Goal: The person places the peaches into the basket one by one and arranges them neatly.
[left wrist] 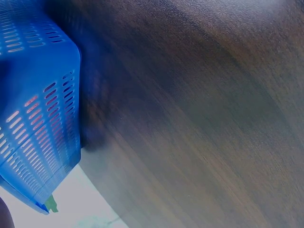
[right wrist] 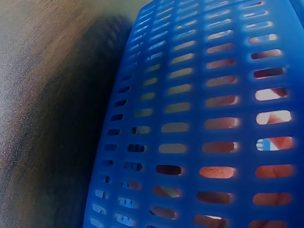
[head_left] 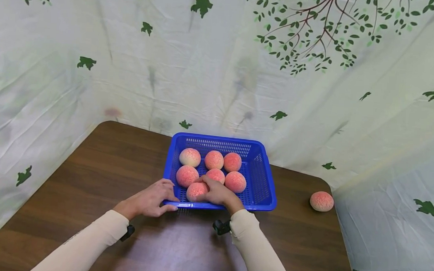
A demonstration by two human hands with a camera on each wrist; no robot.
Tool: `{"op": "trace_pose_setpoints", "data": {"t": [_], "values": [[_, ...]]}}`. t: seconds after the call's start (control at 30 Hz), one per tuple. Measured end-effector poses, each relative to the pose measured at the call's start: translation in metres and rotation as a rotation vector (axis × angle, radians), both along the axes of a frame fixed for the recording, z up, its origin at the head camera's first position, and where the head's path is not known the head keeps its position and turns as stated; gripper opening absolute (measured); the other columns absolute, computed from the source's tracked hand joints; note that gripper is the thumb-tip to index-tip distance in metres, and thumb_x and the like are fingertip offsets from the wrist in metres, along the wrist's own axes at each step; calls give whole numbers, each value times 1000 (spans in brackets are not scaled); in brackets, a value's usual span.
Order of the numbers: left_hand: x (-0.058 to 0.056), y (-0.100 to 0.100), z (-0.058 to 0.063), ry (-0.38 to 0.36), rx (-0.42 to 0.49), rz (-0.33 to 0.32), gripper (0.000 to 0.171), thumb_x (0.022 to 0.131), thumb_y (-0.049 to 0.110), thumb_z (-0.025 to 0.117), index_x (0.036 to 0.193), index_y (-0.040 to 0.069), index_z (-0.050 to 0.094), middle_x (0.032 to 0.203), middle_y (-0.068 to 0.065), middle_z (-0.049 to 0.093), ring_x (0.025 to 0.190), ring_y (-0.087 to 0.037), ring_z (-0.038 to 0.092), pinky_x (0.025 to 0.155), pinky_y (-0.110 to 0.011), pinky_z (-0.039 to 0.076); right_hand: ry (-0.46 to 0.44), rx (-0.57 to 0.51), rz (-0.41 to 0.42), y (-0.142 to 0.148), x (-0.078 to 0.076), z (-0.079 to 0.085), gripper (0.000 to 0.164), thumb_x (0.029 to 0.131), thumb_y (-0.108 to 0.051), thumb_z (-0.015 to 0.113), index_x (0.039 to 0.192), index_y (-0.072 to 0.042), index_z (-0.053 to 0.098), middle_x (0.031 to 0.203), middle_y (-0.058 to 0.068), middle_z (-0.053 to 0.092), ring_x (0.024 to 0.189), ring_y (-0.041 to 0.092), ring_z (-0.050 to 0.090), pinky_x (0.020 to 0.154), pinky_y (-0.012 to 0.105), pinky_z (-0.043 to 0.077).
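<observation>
In the head view, a blue plastic basket (head_left: 266, 184) with slotted walls holds several pink, speckled peaches (head_left: 189, 157). My left hand (head_left: 151, 198) grips the basket at its front left corner, thumb outside the near rim and fingers over the side. My right hand (head_left: 219, 192) reaches over the near rim and holds the frontmost peach (head_left: 196, 191), its fingers curled round the right side. In the left wrist view the basket wall (left wrist: 42, 118) fills the left edge. The right wrist view shows the slotted wall (right wrist: 190, 114) from outside, with pink peaches partly visible through it.
One more peach (head_left: 321, 201) lies on the brown wooden table (head_left: 126, 155) near its right edge, outside the basket. A pale curtain (head_left: 213, 77) with leaf prints hangs behind the table and along both sides, close to the basket's back.
</observation>
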State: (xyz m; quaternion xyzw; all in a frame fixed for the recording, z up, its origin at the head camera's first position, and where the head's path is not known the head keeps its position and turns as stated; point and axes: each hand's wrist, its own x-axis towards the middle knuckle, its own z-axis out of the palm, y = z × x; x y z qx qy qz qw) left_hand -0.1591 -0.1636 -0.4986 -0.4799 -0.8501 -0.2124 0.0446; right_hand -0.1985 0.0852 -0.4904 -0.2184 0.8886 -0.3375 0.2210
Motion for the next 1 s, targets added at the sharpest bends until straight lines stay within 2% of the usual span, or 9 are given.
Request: {"op": "trace_pose_setpoints", "data": {"t": [0.2,0.4,0.67,0.83,1.0], "values": [[-1,0,0,16,1,-11,18,84,22,71,93,7,77,81,5,72,82,-15,56,91,-43,40,-3,79,18,0,0,0,43,85,-26,71,124,-24,54,121,0,61,109,17,55,101,41,40],[-1,2,1,22,1,-8,18,83,22,71,93,7,77,82,5,72,83,-15,55,92,-43,40,-8,103,23,0,0,1,46,86,-22,70,129,-22,53,122,1,61,110,18,55,102,41,40],[0,2,1,-1,-6,11,19,83,21,72,94,7,77,83,5,72,85,-15,56,93,-42,39,10,85,45,7,0,2,55,86,-37,71,135,-21,52,126,0,60,113,16,54,103,42,39],[-1,2,-1,-2,1,2,18,84,21,71,93,6,77,82,5,72,84,-16,57,92,-43,40,5,-4,67,20,1,6,59,85,-38,72,138,-19,52,130,-2,58,118,15,52,105,41,37],[-1,1,-1,-3,-3,11,19,84,22,71,93,7,77,83,4,72,86,-16,58,93,-44,40,-78,-161,31,37,0,7,61,87,-28,72,140,-10,48,137,6,54,126,24,50,106,44,37]]}}
